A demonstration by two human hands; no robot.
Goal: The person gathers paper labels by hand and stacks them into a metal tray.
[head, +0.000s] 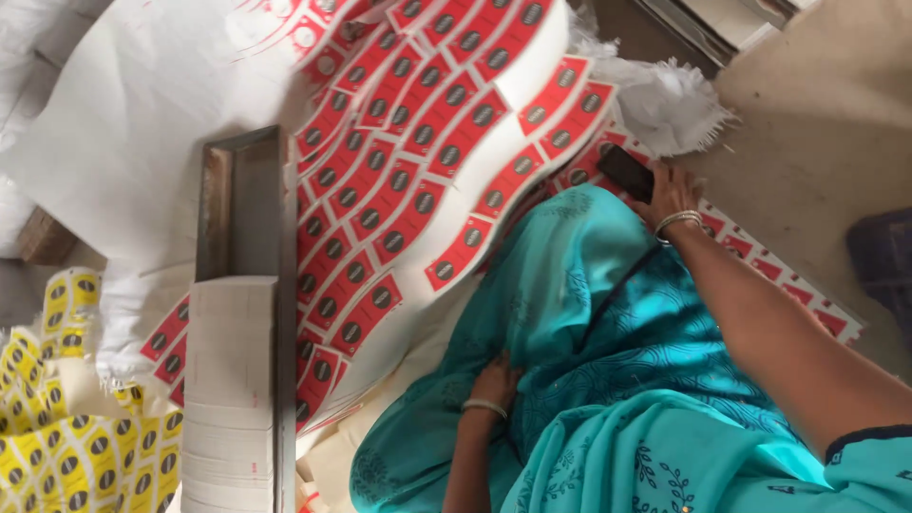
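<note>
My right hand (670, 190) reaches out over my teal-clad knee and grips a black phone (624, 171) that lies at the edge of the red label sheets (408, 180). A thin dark cord runs from the phone back across the teal cloth (579, 313). A metal bangle circles that wrist. My left hand (494, 383), also with a bangle, rests on the teal cloth near my lap, fingers loosely spread and holding nothing.
Large sheets of red labels fan out across a white woven sack (133, 123). A long grey metal tray (242, 209) holds a stack of white cards (228, 380). Yellow label sheets (76, 446) lie at lower left. Frayed white sacking (670, 104) and bare floor (817, 114) are at upper right.
</note>
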